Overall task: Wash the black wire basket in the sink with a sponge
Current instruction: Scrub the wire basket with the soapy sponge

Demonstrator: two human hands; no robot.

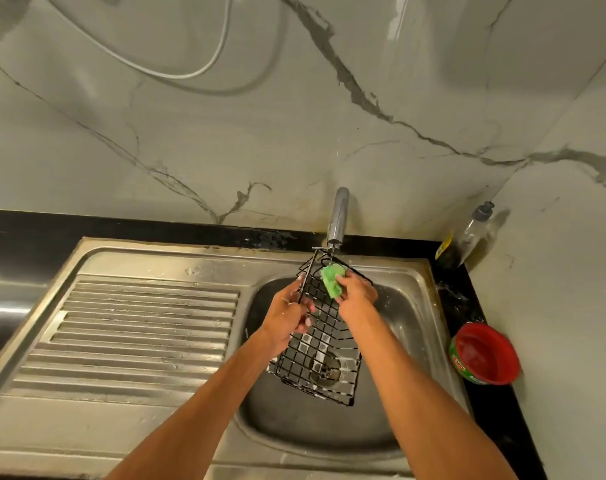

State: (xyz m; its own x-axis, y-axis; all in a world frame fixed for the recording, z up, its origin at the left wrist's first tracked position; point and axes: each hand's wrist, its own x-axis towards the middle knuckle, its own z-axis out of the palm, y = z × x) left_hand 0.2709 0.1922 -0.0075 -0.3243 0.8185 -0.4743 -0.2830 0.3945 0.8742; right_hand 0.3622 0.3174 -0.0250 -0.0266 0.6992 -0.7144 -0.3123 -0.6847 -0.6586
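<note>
Tilted black wire basket (320,344), green sponge (332,280) atop.

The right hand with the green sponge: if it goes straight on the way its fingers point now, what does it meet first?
Most likely the black wire basket: the right hand presses the sponge against its upper end. Beyond it stands the tap, but depth is unclear.

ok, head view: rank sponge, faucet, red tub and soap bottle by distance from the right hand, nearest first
1. Green sponge: gripped in the right hand, against the black wire basket.
2. Faucet: just behind, above the basket.
3. Red tub and soap bottle: both on the right-side counter, too close to call.
</note>
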